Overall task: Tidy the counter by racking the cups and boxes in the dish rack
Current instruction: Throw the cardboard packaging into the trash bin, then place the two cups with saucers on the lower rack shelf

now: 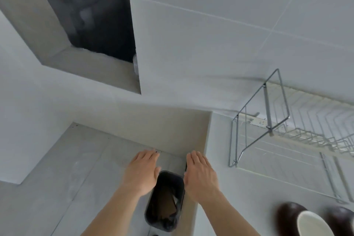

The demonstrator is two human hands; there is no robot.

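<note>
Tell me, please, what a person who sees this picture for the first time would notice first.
First, the two bare hands at bottom centre, the left hand and the right hand, open and flat, either side of a black rectangular container below them. Next, the wire dish rack on the white counter at right looks empty, with dark cups at the bottom right corner.

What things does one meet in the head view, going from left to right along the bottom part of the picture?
left hand → black box → right hand → dark brown cup → white cup. Higher on the right stands the wire dish rack.
</note>
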